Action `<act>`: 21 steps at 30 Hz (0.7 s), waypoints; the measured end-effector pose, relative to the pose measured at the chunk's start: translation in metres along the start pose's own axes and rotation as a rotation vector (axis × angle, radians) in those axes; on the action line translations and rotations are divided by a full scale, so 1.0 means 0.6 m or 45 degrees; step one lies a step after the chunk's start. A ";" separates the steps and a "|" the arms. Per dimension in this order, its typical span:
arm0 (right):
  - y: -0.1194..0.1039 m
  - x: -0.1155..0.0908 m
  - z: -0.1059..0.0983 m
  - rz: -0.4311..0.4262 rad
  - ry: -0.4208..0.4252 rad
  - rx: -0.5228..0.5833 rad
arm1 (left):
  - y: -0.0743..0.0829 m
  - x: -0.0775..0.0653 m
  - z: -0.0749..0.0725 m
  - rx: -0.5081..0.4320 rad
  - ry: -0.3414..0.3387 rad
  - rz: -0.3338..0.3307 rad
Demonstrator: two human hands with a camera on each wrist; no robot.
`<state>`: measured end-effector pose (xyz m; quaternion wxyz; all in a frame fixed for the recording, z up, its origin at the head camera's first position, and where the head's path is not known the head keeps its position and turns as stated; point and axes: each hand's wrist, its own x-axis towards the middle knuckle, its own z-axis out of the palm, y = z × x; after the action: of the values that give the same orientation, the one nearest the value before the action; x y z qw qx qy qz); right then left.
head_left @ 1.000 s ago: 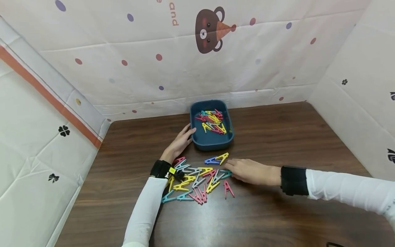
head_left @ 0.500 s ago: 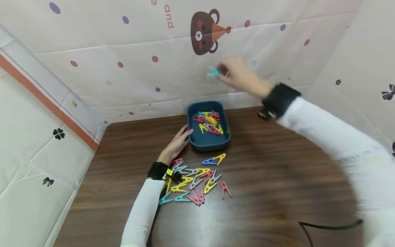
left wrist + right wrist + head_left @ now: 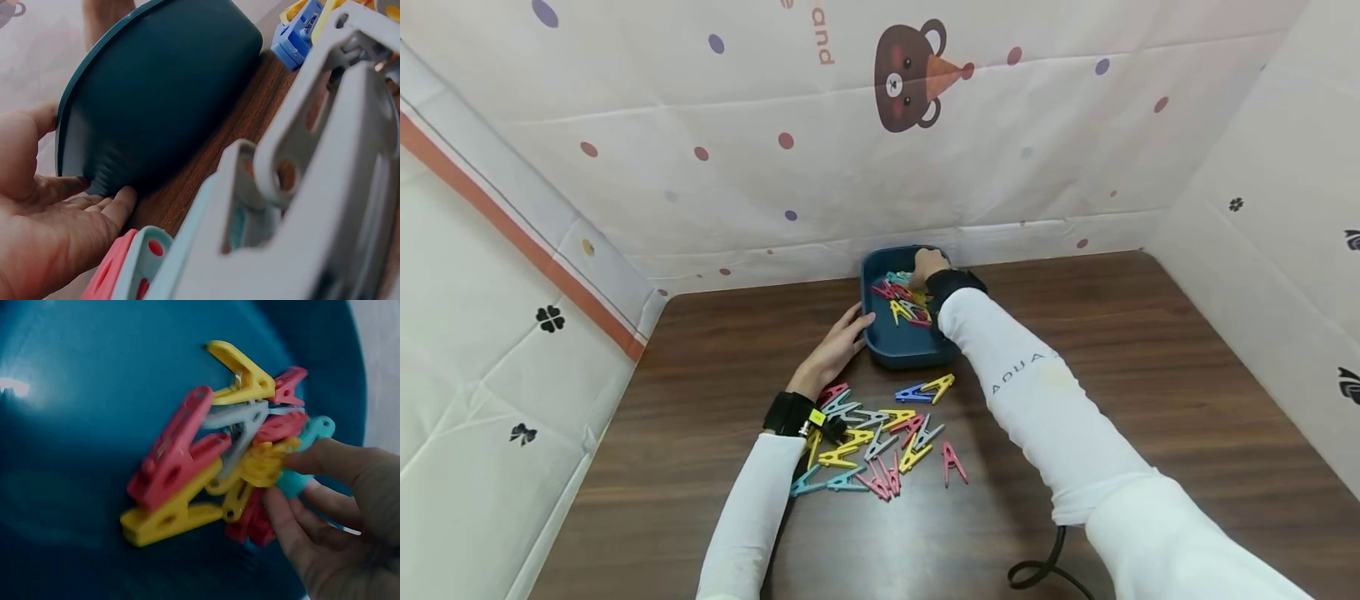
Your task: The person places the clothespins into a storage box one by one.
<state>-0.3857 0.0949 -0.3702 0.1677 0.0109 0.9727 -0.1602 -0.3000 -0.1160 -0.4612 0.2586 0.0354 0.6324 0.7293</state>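
Left hand (image 3: pixel 833 357), fingers loose, touches tub's (image 3: pixel 902 340) side; right hand (image 3: pixel 925 265) inside, grip unclear; clips (image 3: pixel 178 440) seem light, stiff: pinch wide ends.

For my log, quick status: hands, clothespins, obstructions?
Left hand against bin; right hand in bin, at clothespins; loose clothespins on table; right sleeve partly hiding bin.

The right hand (image 3: pixel 375 515) is inside a blue bin (image 3: pixel 62 475), its fingertips at a heap of clips; a turquoise clip (image 3: pixel 320 429) runs partly behind the thumb, whether pinched cannot be told. Just ahead lie blurred yellow clips (image 3: pixel 262 467) and a grey clip (image 3: pixel 253 422). Farther from the hand, a pink clip (image 3: pixel 172 453) overlaps another yellow one (image 3: pixel 156 531)
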 end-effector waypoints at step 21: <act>-0.001 -0.241 -0.161 -1.173 0.455 -0.025 | 0.003 0.007 0.001 0.003 0.011 -0.021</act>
<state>-0.2804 0.1293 -0.2360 -0.0897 -0.3945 0.8914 -0.2042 -0.3042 -0.1140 -0.4607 0.2618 0.0272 0.6347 0.7265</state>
